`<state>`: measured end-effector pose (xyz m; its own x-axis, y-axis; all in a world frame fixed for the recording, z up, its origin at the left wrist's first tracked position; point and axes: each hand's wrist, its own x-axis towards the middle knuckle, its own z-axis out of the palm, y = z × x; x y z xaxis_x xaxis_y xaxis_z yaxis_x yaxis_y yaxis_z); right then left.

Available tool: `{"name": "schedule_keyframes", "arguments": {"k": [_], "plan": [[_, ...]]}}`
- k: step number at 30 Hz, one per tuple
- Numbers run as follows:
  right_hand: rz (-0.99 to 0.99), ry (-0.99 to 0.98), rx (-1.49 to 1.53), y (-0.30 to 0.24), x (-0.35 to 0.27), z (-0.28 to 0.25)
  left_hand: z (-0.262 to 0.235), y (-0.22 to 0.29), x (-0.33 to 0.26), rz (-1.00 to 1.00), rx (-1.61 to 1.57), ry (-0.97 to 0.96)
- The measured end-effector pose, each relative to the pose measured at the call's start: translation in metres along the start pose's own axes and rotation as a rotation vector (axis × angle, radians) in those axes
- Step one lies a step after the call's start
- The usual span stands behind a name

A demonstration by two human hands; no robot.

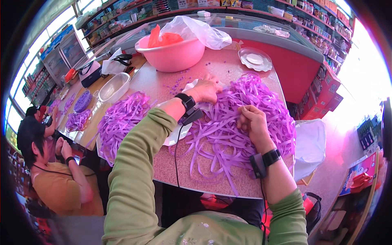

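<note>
A large tangled heap of purple ribbons (257,98) lies on the table before me, with loose ends trailing to the near edge. My left hand (206,90) is at the heap's far left side, over a crumpled-looking white thing (190,85). Its fingers are curled, and their tips are mostly hidden. My right hand (253,122) hovers at the front of the heap, thumb and forefinger pinched together; whatever lies between them is too small to make out. A second pile of purple ribbons (124,118) rests left of my left forearm. Small purple bits (177,85) are scattered beyond it.
A pink basin (173,57) with red and clear plastic bags stands at the back. Right of it sits a clear scalloped dish (263,65). A clear oval container (114,87) is at the left. Further left a co-worker (61,175) sits with both hands raised.
</note>
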<state>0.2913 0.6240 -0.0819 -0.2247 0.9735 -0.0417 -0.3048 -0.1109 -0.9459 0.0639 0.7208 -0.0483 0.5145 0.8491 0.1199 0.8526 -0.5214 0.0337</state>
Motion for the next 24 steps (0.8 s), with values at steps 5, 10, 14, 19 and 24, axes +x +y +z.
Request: {"name": "schedule_keyframes", "arguments": {"k": [5, 10, 14, 19, 24], "plan": [[0.01, -0.037, 0.051, 0.003, 0.003, 0.004, 0.012, -0.013, 0.001, 0.091, -0.055, 0.157], [-0.143, 0.05, 0.186, -0.002, -0.002, 0.002, -0.023, 0.05, -0.034, -0.044, -0.262, 0.225], [-0.265, 0.032, 0.102, -0.014, -0.007, 0.012, -0.009, 0.106, -0.096, 0.004, -0.254, 0.224], [-0.111, -0.127, -0.058, -0.003, -0.006, 0.014, 0.011, 0.159, -0.144, 0.316, -0.285, 0.194], [0.002, -0.073, -0.171, 0.008, 0.002, 0.005, -0.02, 0.126, -0.12, 0.148, -0.549, 0.378]]}}
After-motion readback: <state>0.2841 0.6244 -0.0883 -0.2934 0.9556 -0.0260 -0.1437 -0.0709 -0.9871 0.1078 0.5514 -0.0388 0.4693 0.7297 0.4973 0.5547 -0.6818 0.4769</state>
